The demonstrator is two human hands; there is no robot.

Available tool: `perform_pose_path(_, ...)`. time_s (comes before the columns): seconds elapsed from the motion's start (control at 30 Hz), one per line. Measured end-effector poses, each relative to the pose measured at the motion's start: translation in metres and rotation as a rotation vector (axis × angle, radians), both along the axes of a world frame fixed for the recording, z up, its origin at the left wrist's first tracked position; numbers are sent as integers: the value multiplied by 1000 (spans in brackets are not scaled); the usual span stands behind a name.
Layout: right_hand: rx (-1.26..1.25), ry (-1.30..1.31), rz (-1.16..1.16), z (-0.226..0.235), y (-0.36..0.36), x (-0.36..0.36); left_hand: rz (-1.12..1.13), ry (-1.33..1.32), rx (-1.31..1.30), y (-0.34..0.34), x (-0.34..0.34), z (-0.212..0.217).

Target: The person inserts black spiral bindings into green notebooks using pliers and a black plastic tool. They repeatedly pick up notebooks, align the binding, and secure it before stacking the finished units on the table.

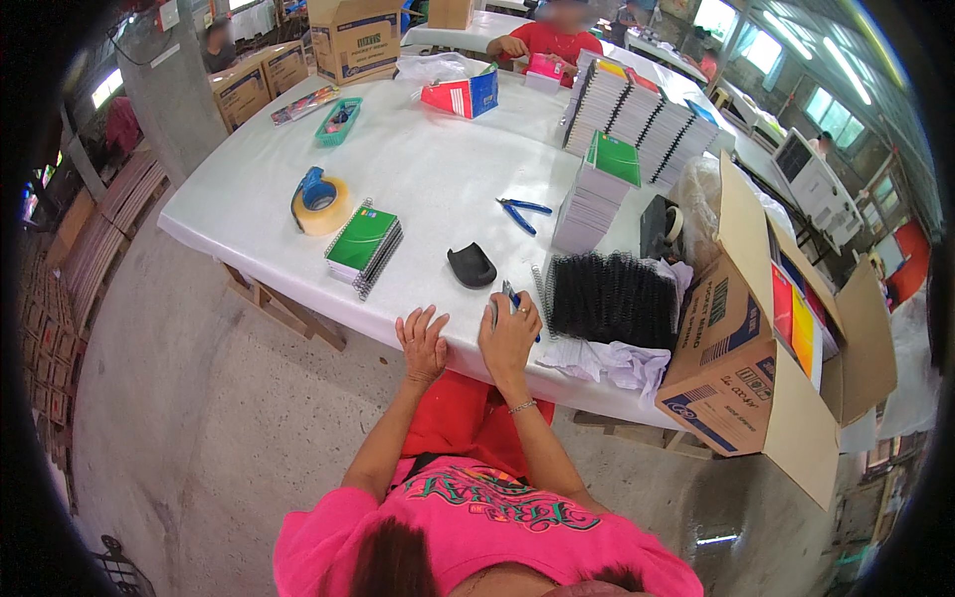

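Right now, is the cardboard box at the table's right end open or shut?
Open. The cardboard box has its flaps folded outward, and colourful packed items show inside. It leans tilted against the white table.

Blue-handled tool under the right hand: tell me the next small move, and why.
Probably close the right hand on the blue-handled tool and lift it. The hand lies over it at the table edge, the black spiral coils sit just beside it, and the left hand rests flat and empty.

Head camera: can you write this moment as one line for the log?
left hand: flat on white table | right hand: gripping blue-handled tool | beside: black wire spiral coils
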State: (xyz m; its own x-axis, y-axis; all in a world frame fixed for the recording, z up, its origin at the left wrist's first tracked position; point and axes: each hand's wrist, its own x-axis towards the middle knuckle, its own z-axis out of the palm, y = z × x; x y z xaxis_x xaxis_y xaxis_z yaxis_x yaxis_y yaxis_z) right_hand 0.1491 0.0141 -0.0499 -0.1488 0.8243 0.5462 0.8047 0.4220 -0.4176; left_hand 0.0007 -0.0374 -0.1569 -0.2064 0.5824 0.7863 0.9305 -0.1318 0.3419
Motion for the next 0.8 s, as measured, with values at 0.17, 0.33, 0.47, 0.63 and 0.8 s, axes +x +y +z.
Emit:
perform_pose_path(0.17, 38, 3, -7, 0, 2, -2, 8, 27, -15, 0, -3, -1)
perform_pose_path(0.33, 0, 44, -7, 2, 0, -3, -9, 44, -47, -5, -5, 0)
perform_pose_path(0.47, -1, 22, -7, 2, 1, -1, -46, 41, -59, -6, -6, 3)
perform_pose_path(0.63, 4, 28, 19, 2, 0, -3, -44, 55, -83, -9, -9, 1)
perform_pose_path(0.8, 0, 13, -4, 4, 1, -1, -86, 60, -64, -7, -8, 0)
